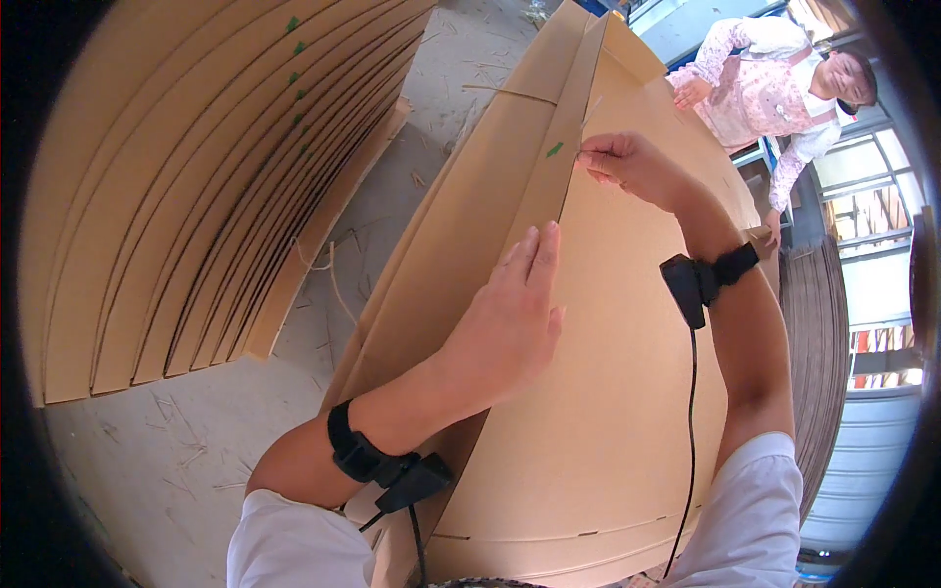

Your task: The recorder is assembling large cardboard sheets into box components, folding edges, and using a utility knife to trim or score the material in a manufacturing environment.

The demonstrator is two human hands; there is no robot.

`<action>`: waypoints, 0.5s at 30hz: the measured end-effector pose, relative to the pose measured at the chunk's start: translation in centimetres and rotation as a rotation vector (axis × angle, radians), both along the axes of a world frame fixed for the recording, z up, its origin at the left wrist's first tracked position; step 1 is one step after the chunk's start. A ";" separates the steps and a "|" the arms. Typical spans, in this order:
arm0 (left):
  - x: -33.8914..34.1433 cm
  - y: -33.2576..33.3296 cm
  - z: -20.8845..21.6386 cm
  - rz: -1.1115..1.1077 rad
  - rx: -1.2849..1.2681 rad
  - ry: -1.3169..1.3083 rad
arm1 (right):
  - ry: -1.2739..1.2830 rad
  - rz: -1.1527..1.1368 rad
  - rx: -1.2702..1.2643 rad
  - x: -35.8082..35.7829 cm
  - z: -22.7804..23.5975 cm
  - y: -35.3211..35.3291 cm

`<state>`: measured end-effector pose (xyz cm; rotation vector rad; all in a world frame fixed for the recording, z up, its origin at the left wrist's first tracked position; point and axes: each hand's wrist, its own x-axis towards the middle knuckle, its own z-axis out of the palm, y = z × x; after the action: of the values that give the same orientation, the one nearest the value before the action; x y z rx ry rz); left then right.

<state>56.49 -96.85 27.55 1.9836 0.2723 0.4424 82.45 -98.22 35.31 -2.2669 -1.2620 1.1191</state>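
Note:
A large brown cardboard sheet (pixel 627 363) lies before me, with a long folded flap (pixel 446 260) along its left side. My left hand (pixel 505 318) rests flat on the flap by its edge, fingers stretched out and holding nothing. Farther along, my right hand (pixel 627 167) is closed in a pinch at that same edge, beside a small green mark (pixel 555 149). Whatever lies between its fingertips is too small to make out. A piece of twine (pixel 510 93) crosses the flap's far part. Each wrist wears a black strap with a small cabled device.
At the left stands a row of large cardboard sheets (pixel 196 186) with green marks. Loose twine (pixel 338 279) hangs near the grey floor (pixel 196 441), which is littered with thin scraps. A co-worker (pixel 765 93) in a pink apron stands at the far right, near a tall stack of sheets (pixel 816 323).

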 end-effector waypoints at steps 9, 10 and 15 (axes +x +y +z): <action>0.1 -0.2 0.2 -0.009 0.011 0.025 | 0.034 -0.126 0.043 1.7 -0.5 -0.5; 0.1 -0.2 0.2 -0.009 0.001 0.030 | 0.019 -0.218 0.003 1.5 -0.1 -0.4; 0.7 -0.6 0.2 0.000 0.011 0.035 | 0.009 -0.327 0.039 0.9 0.3 1.2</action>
<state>57.15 -97.44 27.74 2.0031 0.2922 0.4106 83.39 -97.00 35.63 -2.3265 -0.8581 0.9740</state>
